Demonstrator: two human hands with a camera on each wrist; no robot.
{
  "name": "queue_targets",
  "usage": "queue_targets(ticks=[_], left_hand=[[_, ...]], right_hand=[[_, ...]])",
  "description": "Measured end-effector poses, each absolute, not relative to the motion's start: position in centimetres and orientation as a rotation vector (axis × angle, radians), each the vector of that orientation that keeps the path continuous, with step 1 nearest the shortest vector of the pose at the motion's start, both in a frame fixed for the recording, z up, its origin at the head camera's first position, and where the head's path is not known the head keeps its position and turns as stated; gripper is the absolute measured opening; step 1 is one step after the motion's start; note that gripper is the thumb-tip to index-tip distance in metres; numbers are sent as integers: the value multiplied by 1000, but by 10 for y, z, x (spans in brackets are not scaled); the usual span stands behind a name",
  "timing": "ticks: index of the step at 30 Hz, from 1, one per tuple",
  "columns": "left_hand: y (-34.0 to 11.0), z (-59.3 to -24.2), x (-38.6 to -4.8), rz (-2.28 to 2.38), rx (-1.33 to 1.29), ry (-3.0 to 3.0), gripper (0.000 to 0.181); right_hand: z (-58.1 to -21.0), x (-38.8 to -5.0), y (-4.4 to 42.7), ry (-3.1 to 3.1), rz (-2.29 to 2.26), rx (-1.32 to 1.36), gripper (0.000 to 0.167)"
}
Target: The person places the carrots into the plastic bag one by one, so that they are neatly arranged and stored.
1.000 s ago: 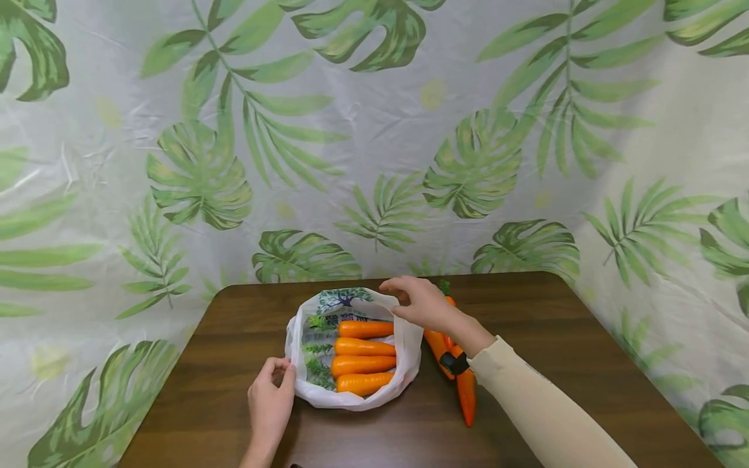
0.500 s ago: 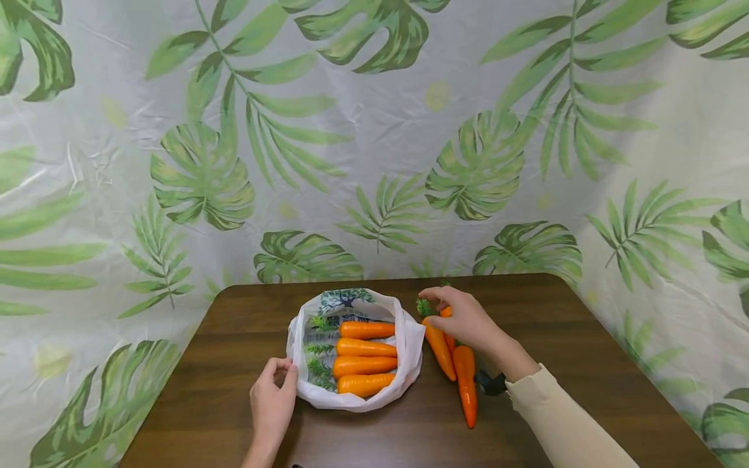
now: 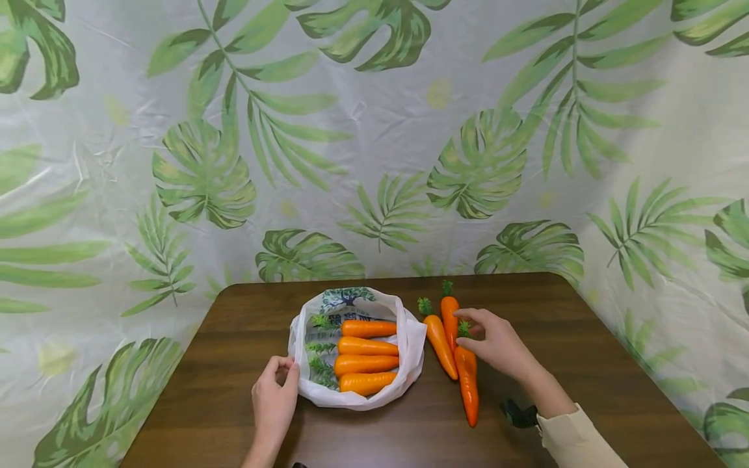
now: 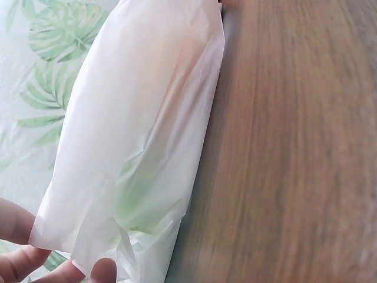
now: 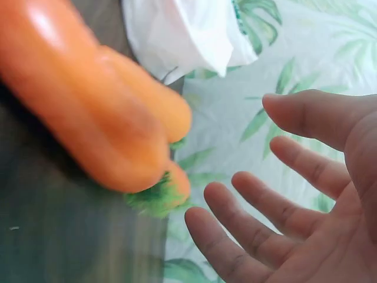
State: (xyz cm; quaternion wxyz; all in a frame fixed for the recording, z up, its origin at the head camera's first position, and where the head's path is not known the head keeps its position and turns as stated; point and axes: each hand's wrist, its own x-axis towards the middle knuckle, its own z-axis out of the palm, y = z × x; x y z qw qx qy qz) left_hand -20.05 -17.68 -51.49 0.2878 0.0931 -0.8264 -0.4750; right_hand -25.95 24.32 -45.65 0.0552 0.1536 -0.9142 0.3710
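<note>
A white plastic bag (image 3: 409, 357) lies on the table with its mouth rolled wide, and several orange carrots (image 3: 365, 364) with green tops lie side by side in it. At the bag's left rim my left hand (image 3: 275, 396) pinches the plastic; the left wrist view shows its fingertips on the thin white film. To the right of the bag lie three carrots in a loose cluster. Over the nearest of these, a carrot (image 3: 467, 383) pointing toward me, hovers my right hand (image 3: 497, 341), fingers spread and holding nothing. The right wrist view shows a gap between its fingers and the carrots (image 5: 118, 118).
The brown wooden table (image 3: 556, 325) has rounded back corners. Behind it hangs a leaf-patterned sheet (image 3: 398, 130). The other two loose carrots, a left one (image 3: 440, 344) and a back one (image 3: 449, 315), lie close together near the bag's right side.
My right hand has moved from above the bag's right rim rightward, past the loose carrots, to the nearest one's top. My left hand stays at the bag's rim.
</note>
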Motion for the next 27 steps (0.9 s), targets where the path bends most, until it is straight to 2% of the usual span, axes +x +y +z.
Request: queue_targets(ticks=[18, 27], left_hand=[[-177, -513, -199, -1280, 274, -2231, 10], [-178, -511, -200, -1284, 265, -2220, 8]], right_hand=[[-492, -242, 249, -2853, 1178, 236, 54], [-501, -245, 243, -2877, 1000, 259, 60]])
